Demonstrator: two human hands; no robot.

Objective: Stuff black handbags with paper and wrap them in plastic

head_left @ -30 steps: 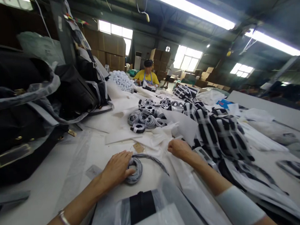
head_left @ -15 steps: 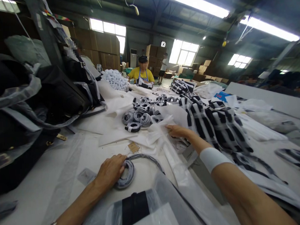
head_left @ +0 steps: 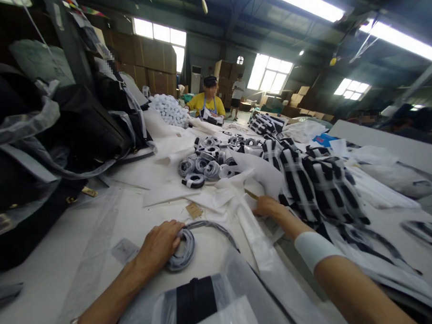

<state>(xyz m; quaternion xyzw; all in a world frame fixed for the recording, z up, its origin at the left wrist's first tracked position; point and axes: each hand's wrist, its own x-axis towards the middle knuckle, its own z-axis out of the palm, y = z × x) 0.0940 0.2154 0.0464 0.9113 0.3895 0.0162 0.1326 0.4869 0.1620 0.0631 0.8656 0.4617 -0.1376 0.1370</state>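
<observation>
My left hand (head_left: 161, 243) is closed over the edge of a coiled strap (head_left: 186, 256), dark and wrapped in clear film, lying on the table. The strap's loose length (head_left: 219, 227) arcs away to the right. Further off, my right hand (head_left: 267, 206) reaches in among white wrapping sheets (head_left: 245, 213), its fingers curled and partly hidden. A thin tan strip (head_left: 252, 194) shows at those fingertips; I cannot make out what it is. In front of me lies a film-wrapped item with a black band (head_left: 195, 304).
Several rolled straps (head_left: 202, 167) lie in a heap beyond my hands. Black bundles with white wrapping (head_left: 299, 187) are stacked to the right. Black bags (head_left: 89, 134) stand at left. A brown tag (head_left: 194, 210) lies mid-table. A person in yellow (head_left: 206, 105) works across the table.
My right hand has moved right and a little nearer, and the tan strip now shows at its fingertips. My left hand stays on the coiled strap. The view has shifted slightly.
</observation>
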